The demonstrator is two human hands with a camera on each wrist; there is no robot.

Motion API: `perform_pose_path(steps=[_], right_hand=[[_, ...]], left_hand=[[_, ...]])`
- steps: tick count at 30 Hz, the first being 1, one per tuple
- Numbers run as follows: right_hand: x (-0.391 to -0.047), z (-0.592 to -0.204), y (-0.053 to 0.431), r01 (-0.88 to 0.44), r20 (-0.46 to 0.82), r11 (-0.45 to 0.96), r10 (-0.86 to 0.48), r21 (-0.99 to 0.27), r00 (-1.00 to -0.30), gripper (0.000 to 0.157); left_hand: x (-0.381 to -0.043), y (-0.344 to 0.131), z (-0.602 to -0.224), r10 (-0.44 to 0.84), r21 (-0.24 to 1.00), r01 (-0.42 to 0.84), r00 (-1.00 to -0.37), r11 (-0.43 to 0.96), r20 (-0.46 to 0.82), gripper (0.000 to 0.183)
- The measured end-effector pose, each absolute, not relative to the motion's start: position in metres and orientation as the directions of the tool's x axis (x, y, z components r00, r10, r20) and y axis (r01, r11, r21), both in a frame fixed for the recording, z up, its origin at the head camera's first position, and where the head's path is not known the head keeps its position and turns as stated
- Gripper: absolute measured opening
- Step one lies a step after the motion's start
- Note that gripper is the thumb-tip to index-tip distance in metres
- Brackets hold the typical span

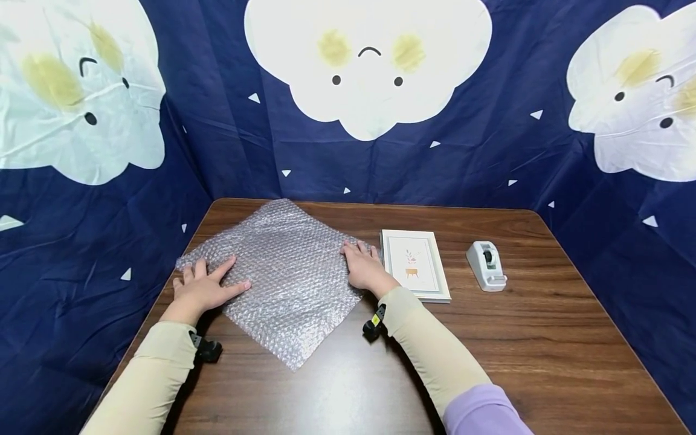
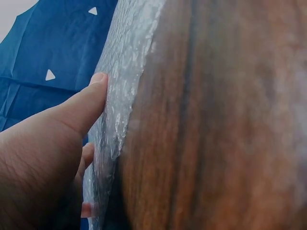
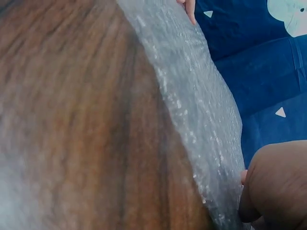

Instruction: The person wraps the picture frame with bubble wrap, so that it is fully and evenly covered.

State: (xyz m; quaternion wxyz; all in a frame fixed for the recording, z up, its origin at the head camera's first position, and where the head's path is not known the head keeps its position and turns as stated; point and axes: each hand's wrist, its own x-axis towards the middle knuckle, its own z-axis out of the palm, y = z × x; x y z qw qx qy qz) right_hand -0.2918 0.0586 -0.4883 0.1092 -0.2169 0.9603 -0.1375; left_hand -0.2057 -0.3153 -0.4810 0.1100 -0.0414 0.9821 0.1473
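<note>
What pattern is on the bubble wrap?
The bubble wrap is clear and silvery, with little bubbles all over; the head view shows it best.

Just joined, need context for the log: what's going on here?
A person has both hands on a sheet of bubble wrap spread on the table. The left hand rests near its left corner, the right hand near its right corner. What looks like a picture frame lies just right of the right hand, with a tape dispenser farther right.
</note>
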Motion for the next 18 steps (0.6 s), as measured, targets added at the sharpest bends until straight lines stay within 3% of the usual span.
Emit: perform_pose_path(steps=[4, 8, 12, 18], right_hand=[[-0.294, -0.482, 0.069, -0.448, -0.122, 0.821, -0.515, -0.354, -0.848, 0.067], [-0.293, -0.473, 0.093, -0.535, 0.062, 0.715, -0.572, -0.450, -0.818, 0.064], [-0.287, -0.460, 0.125, -0.534, 0.223, 0.649, -0.502, -0.541, -0.836, 0.049], [-0.280, -0.456, 0.184, -0.444, 0.249, 0.664, -0.372, -0.602, -0.894, 0.051]], left_hand=[[-0.205, -0.311, -0.480, -0.037, 0.264, -0.090, -0.979, 0.960, -0.200, 0.104], [-0.203, -0.295, -0.473, -0.039, 0.241, -0.082, -0.983, 0.967, -0.178, 0.100], [-0.204, -0.258, -0.455, -0.009, 0.240, -0.041, -0.992, 0.970, -0.129, 0.093], [-0.210, -0.182, -0.445, 0.111, 0.233, 0.102, -0.993, 0.967, -0.026, 0.088]])
